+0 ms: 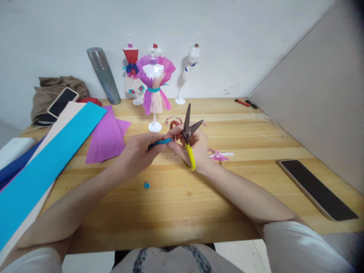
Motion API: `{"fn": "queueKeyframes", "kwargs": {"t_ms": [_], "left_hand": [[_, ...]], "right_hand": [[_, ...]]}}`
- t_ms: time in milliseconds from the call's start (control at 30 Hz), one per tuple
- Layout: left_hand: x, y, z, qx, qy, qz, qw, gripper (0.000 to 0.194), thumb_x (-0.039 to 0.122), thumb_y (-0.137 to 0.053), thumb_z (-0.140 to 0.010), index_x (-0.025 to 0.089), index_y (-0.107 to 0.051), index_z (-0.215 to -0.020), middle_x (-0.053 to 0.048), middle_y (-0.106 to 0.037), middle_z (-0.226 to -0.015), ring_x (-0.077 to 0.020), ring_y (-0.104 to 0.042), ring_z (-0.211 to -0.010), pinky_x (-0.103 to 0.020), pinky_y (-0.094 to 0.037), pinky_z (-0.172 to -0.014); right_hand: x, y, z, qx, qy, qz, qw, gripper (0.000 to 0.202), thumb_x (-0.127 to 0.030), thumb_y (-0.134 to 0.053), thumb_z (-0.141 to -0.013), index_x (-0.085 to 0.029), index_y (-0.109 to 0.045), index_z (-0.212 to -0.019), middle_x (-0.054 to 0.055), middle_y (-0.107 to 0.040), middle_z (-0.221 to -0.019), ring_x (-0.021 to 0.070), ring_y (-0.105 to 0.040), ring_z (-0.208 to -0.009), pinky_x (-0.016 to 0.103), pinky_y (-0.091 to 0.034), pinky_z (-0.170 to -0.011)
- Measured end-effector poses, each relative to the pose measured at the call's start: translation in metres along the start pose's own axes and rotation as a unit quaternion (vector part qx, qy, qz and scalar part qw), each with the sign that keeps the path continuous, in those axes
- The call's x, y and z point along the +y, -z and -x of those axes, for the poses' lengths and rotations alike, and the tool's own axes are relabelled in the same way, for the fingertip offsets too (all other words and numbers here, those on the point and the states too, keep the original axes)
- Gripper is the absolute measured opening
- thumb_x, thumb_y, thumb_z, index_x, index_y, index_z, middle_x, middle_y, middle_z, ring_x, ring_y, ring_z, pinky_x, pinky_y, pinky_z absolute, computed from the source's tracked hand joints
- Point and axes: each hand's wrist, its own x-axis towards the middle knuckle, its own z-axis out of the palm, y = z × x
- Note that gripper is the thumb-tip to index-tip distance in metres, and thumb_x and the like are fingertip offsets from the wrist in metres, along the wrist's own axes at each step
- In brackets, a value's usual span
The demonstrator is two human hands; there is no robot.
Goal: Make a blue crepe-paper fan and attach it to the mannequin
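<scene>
My left hand (142, 153) pinches a thin blue strip (159, 143), whose right end reaches the fingertips of my other hand. Held in my right hand (196, 148) are scissors (189, 142) with dark blades parted and pointing up, and one yellow handle showing. The fingertips of both hands meet over the middle of the table. Just behind them stands a small white mannequin (154, 71) dressed in purple and cream paper with a blue band at its waist. A small blue piece (146, 185) lies on the wood in front of my hands.
Long blue paper (54, 167) and purple paper (106, 138) lie at left. A bottle (104, 76) and more mannequins (132, 72) stand along the wall. One phone (317, 189) rests at right, another (63, 102) on brown cloth (61, 85). Purple scraps (218, 155) lie beyond my right wrist.
</scene>
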Motion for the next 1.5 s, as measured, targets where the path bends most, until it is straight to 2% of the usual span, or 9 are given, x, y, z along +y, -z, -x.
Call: {"fn": "queueKeyframes", "kwargs": {"t_ms": [133,233,367,467,567,767,1067,1300,1500], "left_hand": [[-0.004,-0.001,0.002,0.02,-0.008,-0.085,0.996,0.025,0.03,-0.049,-0.097,0.018,-0.07,-0.093,-0.003,-0.07,-0.082,-0.0164,-0.062,-0.073,-0.025,-0.043,-0.064],[-0.009,0.002,0.001,0.046,-0.02,-0.115,0.992,0.023,0.03,-0.048,-0.098,0.018,-0.065,-0.087,0.0,-0.061,-0.071,-0.0144,-0.055,-0.065,-0.024,-0.038,-0.059],[-0.013,0.01,-0.004,0.062,-0.034,-0.084,0.994,0.025,0.03,-0.046,-0.099,0.018,-0.061,-0.083,0.003,-0.053,-0.065,-0.0127,-0.049,-0.061,-0.024,-0.036,-0.058],[-0.013,0.013,-0.007,0.063,-0.03,-0.069,0.995,0.025,0.029,-0.044,-0.1,0.018,-0.063,-0.087,0.002,-0.058,-0.071,-0.0137,-0.053,-0.066,-0.025,-0.04,-0.062],[-0.013,0.014,-0.007,0.064,-0.033,-0.052,0.996,0.026,0.03,-0.044,-0.1,0.019,-0.065,-0.091,0.0,-0.065,-0.077,-0.0155,-0.058,-0.071,-0.026,-0.043,-0.066],[-0.013,0.013,-0.007,0.065,-0.054,-0.04,0.996,0.027,0.031,-0.045,-0.102,0.018,-0.067,-0.095,-0.004,-0.073,-0.09,-0.0181,-0.067,-0.085,-0.027,-0.048,-0.075],[-0.014,0.01,-0.005,0.054,-0.037,-0.056,0.996,0.032,0.037,-0.045,-0.103,0.016,-0.067,-0.091,-0.004,-0.071,-0.085,-0.0158,-0.064,-0.077,-0.024,-0.045,-0.067],[-0.016,0.007,-0.005,0.054,-0.047,0.01,0.997,0.029,0.033,-0.046,-0.103,0.016,-0.066,-0.091,-0.003,-0.071,-0.085,-0.0153,-0.064,-0.078,-0.024,-0.046,-0.071],[-0.015,0.007,-0.004,0.059,-0.034,-0.007,0.998,0.027,0.031,-0.046,-0.101,0.017,-0.065,-0.088,-0.003,-0.07,-0.083,-0.0163,-0.064,-0.078,-0.026,-0.047,-0.073]], "right_hand": [[0.003,-0.002,0.001,0.005,-0.013,-0.007,1.0,0.035,-0.058,-0.078,-0.076,-0.028,-0.067,-0.091,0.006,-0.065,-0.087,0.0236,-0.056,-0.077,0.045,-0.052,-0.077],[0.006,0.002,-0.003,0.016,-0.012,-0.011,1.0,0.037,-0.055,-0.078,-0.077,-0.025,-0.065,-0.094,0.005,-0.062,-0.091,0.019,-0.054,-0.072,0.039,-0.05,-0.073],[0.009,0.013,-0.012,-0.085,-0.01,0.019,0.996,0.044,-0.052,-0.072,-0.08,-0.021,-0.059,-0.107,0.005,-0.059,-0.099,0.0193,-0.055,-0.082,0.038,-0.048,-0.079],[0.009,0.018,-0.015,-0.151,0.009,0.06,0.987,0.045,-0.052,-0.067,-0.083,-0.019,-0.057,-0.113,0.007,-0.059,-0.105,0.0234,-0.057,-0.093,0.042,-0.047,-0.086],[0.009,0.019,-0.014,-0.172,0.044,0.134,0.975,0.048,-0.053,-0.067,-0.083,-0.02,-0.058,-0.116,0.009,-0.06,-0.106,0.0264,-0.057,-0.096,0.045,-0.046,-0.088],[0.009,0.015,-0.013,-0.173,0.092,0.212,0.957,0.055,-0.057,-0.063,-0.085,-0.019,-0.058,-0.124,0.012,-0.058,-0.108,0.0292,-0.056,-0.1,0.047,-0.048,-0.089],[0.017,0.01,-0.009,-0.149,0.127,0.238,0.951,0.054,-0.061,-0.059,-0.089,-0.016,-0.059,-0.12,0.012,-0.056,-0.104,0.0267,-0.054,-0.093,0.043,-0.048,-0.082],[0.018,0.01,-0.008,-0.145,0.136,0.243,0.949,0.049,-0.057,-0.059,-0.091,-0.015,-0.06,-0.118,0.01,-0.056,-0.1,0.0241,-0.055,-0.088,0.039,-0.048,-0.078],[0.018,0.008,-0.007,-0.134,0.13,0.257,0.948,0.045,-0.056,-0.058,-0.091,-0.015,-0.06,-0.11,0.008,-0.055,-0.092,0.0214,-0.053,-0.079,0.035,-0.045,-0.07]]}}
